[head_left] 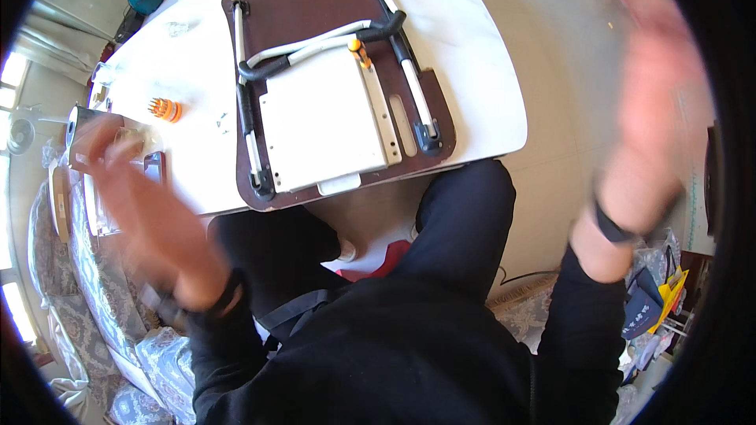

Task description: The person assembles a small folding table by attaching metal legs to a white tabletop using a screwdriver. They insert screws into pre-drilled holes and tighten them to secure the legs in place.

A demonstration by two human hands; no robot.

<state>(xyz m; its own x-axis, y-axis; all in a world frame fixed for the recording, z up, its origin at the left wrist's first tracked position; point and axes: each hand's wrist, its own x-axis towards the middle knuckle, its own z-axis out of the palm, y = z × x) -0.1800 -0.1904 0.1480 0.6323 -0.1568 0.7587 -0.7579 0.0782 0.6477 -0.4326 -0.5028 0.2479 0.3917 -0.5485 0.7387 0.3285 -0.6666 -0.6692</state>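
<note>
My left hand (157, 216) is raised at the left, near the table's edge, smeared by motion. My right hand (657, 94), also blurred, is lifted far off to the right, away from the table. I see nothing held in either, but their fingers do not show clearly. In front of me a dark brown folding lap desk (299, 0) lies underside up, its white and black tubular legs (415, 94) folded flat. A white drawer-like panel (323, 126) sits on its near half. A screwdriver (359, 53) with a yellow-orange handle lies by the panel's far right corner.
On the white table (488, 71) stands an orange screwdriver-bit holder (165, 109), with small loose bits (223, 122) nearby. A dark phone-like object (155, 165) lies near the left edge. A plastic-covered sofa (110, 299) is at the left; bags (654, 299) are at the lower right.
</note>
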